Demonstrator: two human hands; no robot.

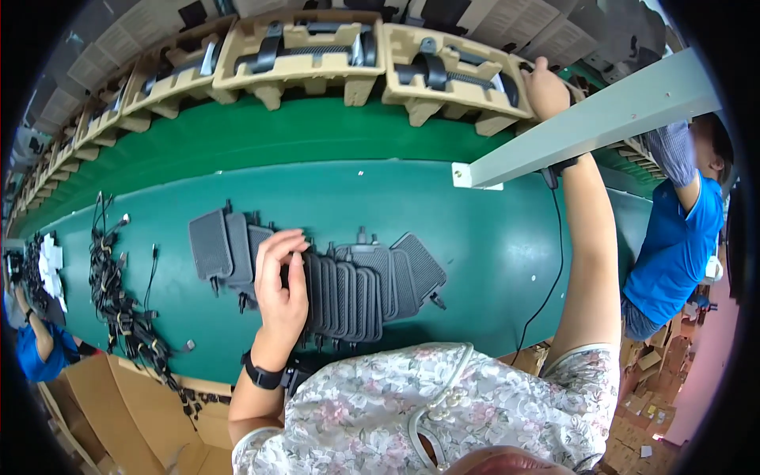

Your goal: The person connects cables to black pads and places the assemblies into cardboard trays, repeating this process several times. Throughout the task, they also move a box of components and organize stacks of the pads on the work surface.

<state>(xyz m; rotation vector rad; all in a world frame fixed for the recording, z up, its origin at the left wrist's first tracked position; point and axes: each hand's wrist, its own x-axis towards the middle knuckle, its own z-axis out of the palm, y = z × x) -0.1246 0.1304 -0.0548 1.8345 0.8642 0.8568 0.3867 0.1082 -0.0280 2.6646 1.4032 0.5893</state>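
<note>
Beside tray (455, 100), right hand (548, 92) perhaps curled

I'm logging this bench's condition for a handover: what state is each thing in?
Dark grey panels: lying overlapped in a row
Molded tray: open on top, holding black parts
Black cables: gathered in a tangled heap
Cardboard box: open
Left hand: fingers partly curled, at the panels
Right hand: by the tray's right end, grip unclear
</note>
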